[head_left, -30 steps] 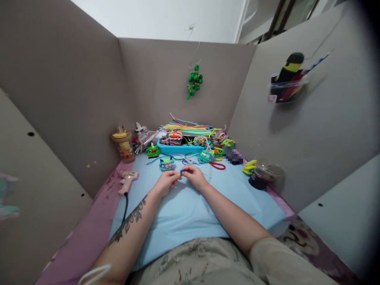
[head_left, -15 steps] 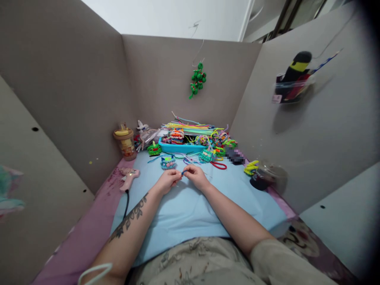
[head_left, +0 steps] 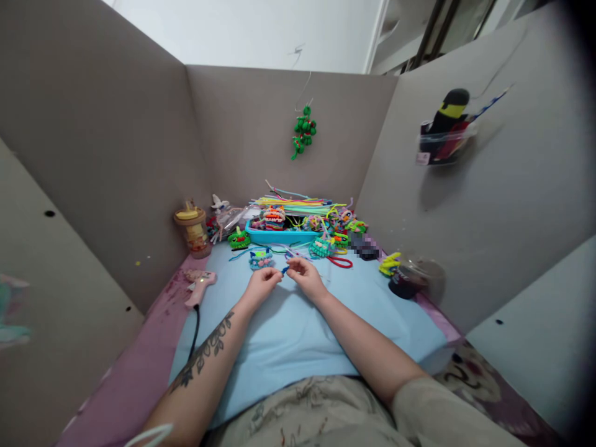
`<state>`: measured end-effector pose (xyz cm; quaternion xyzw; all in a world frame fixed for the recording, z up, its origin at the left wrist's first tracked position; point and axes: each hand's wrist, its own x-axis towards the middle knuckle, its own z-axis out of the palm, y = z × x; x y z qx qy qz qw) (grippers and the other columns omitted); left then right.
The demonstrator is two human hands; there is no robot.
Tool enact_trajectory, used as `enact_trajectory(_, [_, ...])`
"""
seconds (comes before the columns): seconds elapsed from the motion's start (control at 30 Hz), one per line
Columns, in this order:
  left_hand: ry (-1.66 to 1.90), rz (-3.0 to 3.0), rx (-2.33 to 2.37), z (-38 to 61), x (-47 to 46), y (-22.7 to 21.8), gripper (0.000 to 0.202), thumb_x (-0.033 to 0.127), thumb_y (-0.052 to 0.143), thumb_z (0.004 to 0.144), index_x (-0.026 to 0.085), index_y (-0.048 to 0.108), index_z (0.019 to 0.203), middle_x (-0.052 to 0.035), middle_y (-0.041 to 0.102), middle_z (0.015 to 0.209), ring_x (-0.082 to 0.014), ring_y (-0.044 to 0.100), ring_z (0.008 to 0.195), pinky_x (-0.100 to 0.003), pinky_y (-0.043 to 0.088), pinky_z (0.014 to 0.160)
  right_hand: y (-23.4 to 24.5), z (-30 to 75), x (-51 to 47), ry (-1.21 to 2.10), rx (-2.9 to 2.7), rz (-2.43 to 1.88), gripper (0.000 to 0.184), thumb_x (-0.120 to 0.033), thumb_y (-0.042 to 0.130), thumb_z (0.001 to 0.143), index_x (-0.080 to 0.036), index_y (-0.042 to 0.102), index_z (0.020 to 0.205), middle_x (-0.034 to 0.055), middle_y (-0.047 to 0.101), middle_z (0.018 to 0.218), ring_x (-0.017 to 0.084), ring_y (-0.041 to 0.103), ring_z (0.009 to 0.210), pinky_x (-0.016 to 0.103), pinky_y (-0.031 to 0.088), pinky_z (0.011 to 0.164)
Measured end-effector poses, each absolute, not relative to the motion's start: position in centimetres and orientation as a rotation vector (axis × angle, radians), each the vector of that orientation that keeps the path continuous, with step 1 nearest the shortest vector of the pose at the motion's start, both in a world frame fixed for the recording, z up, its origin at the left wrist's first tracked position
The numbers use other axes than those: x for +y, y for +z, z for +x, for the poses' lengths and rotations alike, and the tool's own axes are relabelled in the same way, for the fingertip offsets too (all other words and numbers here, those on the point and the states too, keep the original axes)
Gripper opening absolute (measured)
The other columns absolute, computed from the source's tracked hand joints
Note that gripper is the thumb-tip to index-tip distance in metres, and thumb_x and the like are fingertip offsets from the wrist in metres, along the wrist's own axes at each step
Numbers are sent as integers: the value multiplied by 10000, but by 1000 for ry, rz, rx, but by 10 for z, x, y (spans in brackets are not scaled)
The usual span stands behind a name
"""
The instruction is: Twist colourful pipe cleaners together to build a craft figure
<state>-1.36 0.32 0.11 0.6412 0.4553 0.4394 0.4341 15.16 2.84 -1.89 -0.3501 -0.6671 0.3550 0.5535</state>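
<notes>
My left hand (head_left: 261, 283) and my right hand (head_left: 305, 277) meet over a light blue sheet (head_left: 298, 335), fingers pinched together. Between the fingertips sits a small blue piece of pipe cleaner (head_left: 284, 270). Both hands grip it, the left from the left side, the right from the right. A small blue pipe-cleaner figure (head_left: 261, 259) lies just beyond my left hand. My forearms rest on the sheet.
A blue tray (head_left: 279, 235) with pipe-cleaner figures and a bundle of coloured pipe cleaners (head_left: 293, 202) stands at the back. A pink glue gun (head_left: 199, 285) lies at the left, a lidded jar (head_left: 192, 230) behind it, a dark cup (head_left: 406, 280) at the right. Grey panels wall the space.
My hands have stayed together on the blue piece, with only small finger movement. The view has shifted slightly.
</notes>
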Motion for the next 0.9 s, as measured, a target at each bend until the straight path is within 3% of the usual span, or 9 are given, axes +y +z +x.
enact_trajectory(0.07, [1100,1651,1158,-13,3,1,293,417,534,752,136,585,682,57,436,490,-85,366,460,-212,282,474,-17,152,27,787,-1615,-821,202,-292,620,747,-196,638,923,17,613,783,142,574,696,258,464,626])
enact_trajectory(0.23, [1117,1816,1209,-13,2,1,248,360,507,764,149,583,657,22,520,573,-118,447,562,-223,334,533,-13,153,23,601,-1753,-810,77,-238,594,777,-187,651,773,36,603,768,166,570,747,275,457,639])
enact_trajectory(0.53, [1114,2042,1271,-14,4,-1,181,249,467,781,165,568,657,-1,558,659,-146,492,658,-254,372,635,-13,157,20,278,-2070,-737,130,-149,497,834,-198,616,849,63,608,818,199,534,821,345,433,778])
enact_trajectory(0.9, [1012,2148,1199,-16,4,-2,189,237,472,785,157,585,656,-6,572,642,-139,510,626,-239,384,583,-9,161,20,216,-2217,-674,143,-73,491,773,-197,556,801,43,564,773,180,518,756,299,437,717])
